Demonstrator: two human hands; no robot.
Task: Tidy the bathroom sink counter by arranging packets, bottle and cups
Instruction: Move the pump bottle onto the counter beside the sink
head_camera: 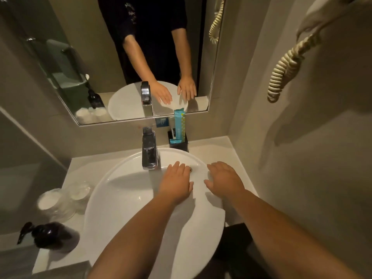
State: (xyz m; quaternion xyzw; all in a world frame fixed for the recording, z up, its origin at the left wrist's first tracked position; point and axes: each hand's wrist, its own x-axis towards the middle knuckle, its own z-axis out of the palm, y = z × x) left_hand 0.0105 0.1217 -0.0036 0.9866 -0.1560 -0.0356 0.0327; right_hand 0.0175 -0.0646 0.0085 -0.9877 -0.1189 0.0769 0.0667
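Both hands (pixel 175 181) (pixel 224 179) empty, palms down — over white basin (pixel 120 198).

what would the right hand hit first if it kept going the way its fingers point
Probably the black holder with the blue packets behind the sink rim. The right hand points up-left toward it, though depth is hard to judge.

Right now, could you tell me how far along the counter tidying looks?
Mostly done, it seems: the packets stand in the black holder, the two cups sit together, and the pump bottle is beside them. Nothing is held; left hand and right hand hover open over the sink.
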